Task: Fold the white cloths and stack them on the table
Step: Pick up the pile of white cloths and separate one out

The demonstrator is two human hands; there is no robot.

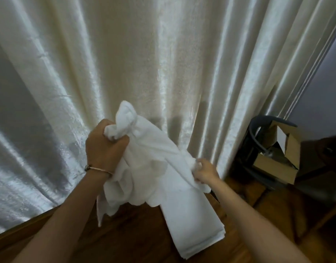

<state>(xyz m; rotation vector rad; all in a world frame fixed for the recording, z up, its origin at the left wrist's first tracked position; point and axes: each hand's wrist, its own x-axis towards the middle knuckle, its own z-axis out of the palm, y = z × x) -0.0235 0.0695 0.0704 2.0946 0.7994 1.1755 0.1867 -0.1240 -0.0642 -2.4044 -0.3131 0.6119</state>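
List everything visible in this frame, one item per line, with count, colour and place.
Loose cloth: one, white, bunched, held up between both hands in front of the curtain.
Folded cloths: one stack, white, on the table, below the loose cloth; count unclear.
Table: one, dark brown wood, bottom of view.
Curtain: one, cream, shiny, fills the background.
Cardboard box: one, brown, open, right side on a dark chair.
Bracelet: one, thin, on the left wrist.
Left hand: grips the cloth's upper bunch.
Right hand: pinches the cloth's lower right edge.
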